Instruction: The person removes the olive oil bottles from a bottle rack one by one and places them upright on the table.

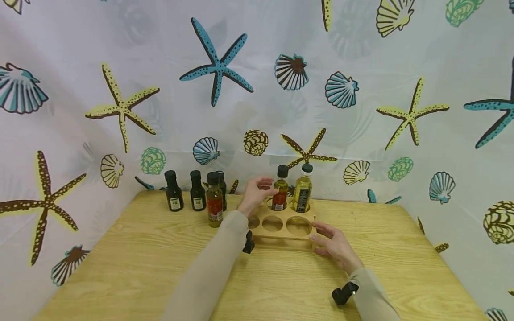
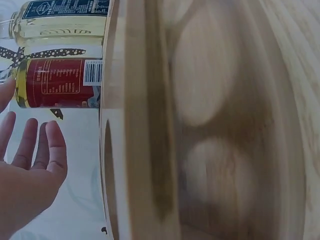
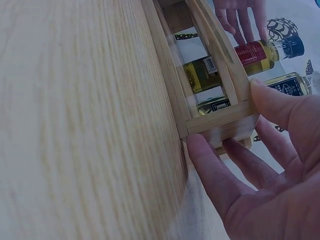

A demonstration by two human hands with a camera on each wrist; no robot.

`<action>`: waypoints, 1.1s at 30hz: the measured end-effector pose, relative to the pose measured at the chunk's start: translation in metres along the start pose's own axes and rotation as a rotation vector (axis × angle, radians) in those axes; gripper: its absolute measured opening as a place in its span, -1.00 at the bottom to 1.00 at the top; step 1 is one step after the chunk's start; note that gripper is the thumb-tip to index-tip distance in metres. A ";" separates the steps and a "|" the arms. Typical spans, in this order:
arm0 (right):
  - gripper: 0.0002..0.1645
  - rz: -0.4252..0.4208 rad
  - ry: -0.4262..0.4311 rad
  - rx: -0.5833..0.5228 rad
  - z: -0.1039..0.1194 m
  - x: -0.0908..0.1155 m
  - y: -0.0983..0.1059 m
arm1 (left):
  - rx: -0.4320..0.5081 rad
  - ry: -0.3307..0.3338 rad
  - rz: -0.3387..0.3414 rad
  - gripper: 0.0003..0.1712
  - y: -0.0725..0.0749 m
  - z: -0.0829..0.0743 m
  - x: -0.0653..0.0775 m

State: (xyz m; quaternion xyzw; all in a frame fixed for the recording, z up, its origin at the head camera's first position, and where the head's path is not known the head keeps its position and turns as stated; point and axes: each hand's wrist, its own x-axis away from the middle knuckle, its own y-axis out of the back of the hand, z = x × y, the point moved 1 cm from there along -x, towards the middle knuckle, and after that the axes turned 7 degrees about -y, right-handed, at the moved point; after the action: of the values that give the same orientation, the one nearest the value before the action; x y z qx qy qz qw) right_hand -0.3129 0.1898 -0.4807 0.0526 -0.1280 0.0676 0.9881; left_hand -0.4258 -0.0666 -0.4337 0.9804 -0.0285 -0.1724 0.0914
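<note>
A wooden rack [image 1: 277, 236] with round holes stands on the table. In its back row sit a bottle with a red label [image 1: 279, 200] and, to the right, a bottle of pale yellow oil with a dark label [image 1: 302, 194]. My left hand [image 1: 257, 194] is just left of the red-labelled bottle, fingers spread and relaxed; in the left wrist view these fingers [image 2: 32, 145] are apart from the glass. At the rack's right end, my right hand [image 1: 335, 244] holds the end piece. The right wrist view has its thumb and fingers [image 3: 210, 165] around that end.
To the rack's left stands a bottle with a red label and dark cap [image 1: 214, 203]. Dark bottles with pale labels [image 1: 174, 196] stand farther left, one partly hidden behind the red-labelled bottle. A curtain printed with starfish and shells [image 1: 257, 107] hangs behind the wooden table [image 1: 152, 249].
</note>
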 end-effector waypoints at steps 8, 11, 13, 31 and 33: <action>-0.35 0.013 -0.004 0.005 0.005 0.002 0.001 | 0.056 0.031 0.014 -0.42 -0.011 -0.006 0.004; -0.36 0.007 -0.005 0.012 0.005 0.001 0.000 | 0.085 0.035 0.013 -0.39 -0.012 -0.006 0.004; -0.36 -0.006 -0.007 0.013 0.002 -0.001 0.000 | 0.106 0.039 0.010 -0.36 -0.014 -0.004 0.004; -0.34 -0.006 0.002 0.028 0.001 -0.002 -0.001 | 0.070 0.010 0.052 -0.43 -0.027 -0.002 0.003; -0.35 -0.009 -0.001 0.022 0.002 -0.001 -0.001 | 0.068 -0.008 0.060 -0.42 -0.026 -0.003 0.003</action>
State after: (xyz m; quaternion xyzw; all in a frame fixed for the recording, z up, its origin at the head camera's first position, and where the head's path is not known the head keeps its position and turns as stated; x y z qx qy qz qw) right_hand -0.3142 0.1886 -0.4796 0.0638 -0.1275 0.0646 0.9877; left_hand -0.4210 -0.0411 -0.4373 0.9810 -0.0639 -0.1722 0.0631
